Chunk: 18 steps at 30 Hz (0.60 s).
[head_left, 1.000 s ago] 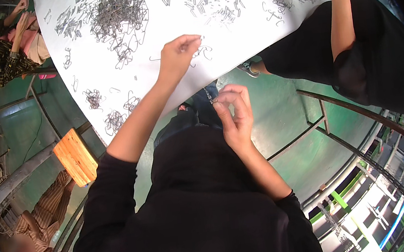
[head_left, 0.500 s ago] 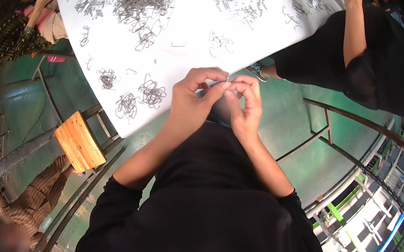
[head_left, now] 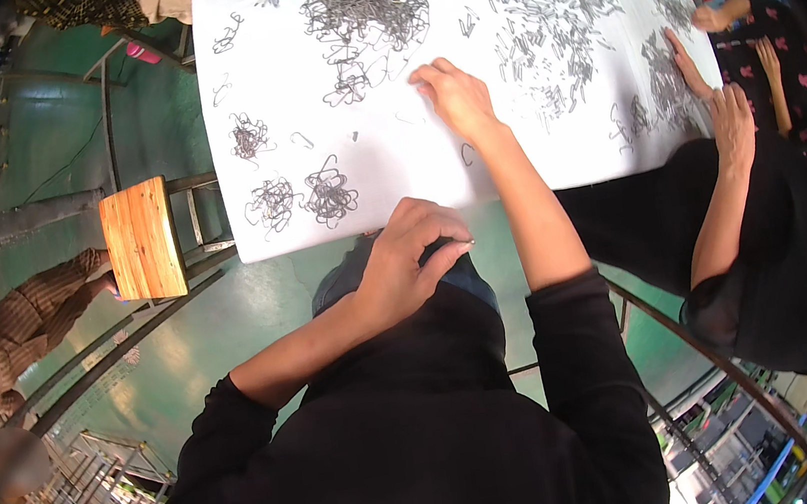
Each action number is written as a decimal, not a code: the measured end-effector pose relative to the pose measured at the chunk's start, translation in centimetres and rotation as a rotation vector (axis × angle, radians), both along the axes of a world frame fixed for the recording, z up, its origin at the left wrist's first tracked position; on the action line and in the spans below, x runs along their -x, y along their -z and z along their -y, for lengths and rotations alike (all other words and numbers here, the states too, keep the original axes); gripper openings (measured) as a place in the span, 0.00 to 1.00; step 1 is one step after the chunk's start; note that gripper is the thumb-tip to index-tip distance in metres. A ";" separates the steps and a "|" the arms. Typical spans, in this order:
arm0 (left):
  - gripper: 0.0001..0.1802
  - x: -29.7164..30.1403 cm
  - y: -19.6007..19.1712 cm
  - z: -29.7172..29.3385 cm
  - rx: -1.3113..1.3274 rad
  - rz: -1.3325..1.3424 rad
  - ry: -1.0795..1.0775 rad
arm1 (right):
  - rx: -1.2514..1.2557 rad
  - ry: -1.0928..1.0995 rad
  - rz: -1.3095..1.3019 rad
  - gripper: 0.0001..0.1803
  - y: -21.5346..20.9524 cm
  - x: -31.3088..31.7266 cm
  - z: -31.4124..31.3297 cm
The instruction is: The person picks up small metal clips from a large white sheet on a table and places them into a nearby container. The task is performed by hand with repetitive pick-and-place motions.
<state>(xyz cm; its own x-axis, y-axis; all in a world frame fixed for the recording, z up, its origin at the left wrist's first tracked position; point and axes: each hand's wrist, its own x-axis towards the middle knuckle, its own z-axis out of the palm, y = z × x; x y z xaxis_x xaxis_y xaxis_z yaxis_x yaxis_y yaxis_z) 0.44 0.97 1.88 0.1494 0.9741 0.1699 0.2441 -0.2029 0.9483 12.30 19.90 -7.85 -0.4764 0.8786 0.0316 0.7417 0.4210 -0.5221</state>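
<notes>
While your left hand (head_left: 409,251) is held at the near edge of the white table (head_left: 404,176), its thumb and fingertips meet in a pinch on a small bright piece (head_left: 470,241); only a speck of it shows, and its kind cannot be told. Your right hand (head_left: 461,102) is over the tabletop, fingers bent and close together; whether they grip anything cannot be told. The large tangle of dark wire hooks (head_left: 365,3) lies beyond your right fingertips and to their left, with looser strands (head_left: 347,80) trailing toward you. One single hook (head_left: 467,153) lies beside your right forearm, on its left side, and beyond your left fingertips. Three small hook clusters (head_left: 329,194) sit farther left, toward the table's near left corner. Short dark pieces (head_left: 547,23) are scattered to the right of your right hand. A co-worker's hand (head_left: 734,126) is at the table's right side.
</notes>
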 end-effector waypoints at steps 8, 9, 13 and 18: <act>0.08 -0.3 0.2 0.2 0.018 -0.020 -0.094 | -0.138 -0.237 0.536 0.10 1.8 2.9 -4.8; 0.08 -0.3 0.3 0.2 0.006 -0.016 -0.094 | 0.009 -0.168 0.380 0.10 1.7 2.3 -4.7; 0.08 -0.2 0.6 0.6 -0.003 -0.003 -0.101 | 0.666 0.141 -0.344 0.09 -0.9 -1.8 -1.2; 0.06 -0.3 1.0 0.8 -0.019 -0.027 -0.058 | 0.845 0.396 -0.955 0.07 -6.9 -5.3 9.3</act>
<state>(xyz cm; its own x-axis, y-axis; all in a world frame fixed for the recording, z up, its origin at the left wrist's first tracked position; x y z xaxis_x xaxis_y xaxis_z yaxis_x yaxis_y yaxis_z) 0.74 0.19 0.86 0.0978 0.9778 0.1851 0.2810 -0.2055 0.9374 17.64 10.56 -0.95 -0.2825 0.8668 -0.4109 -0.0618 -0.4438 -0.8940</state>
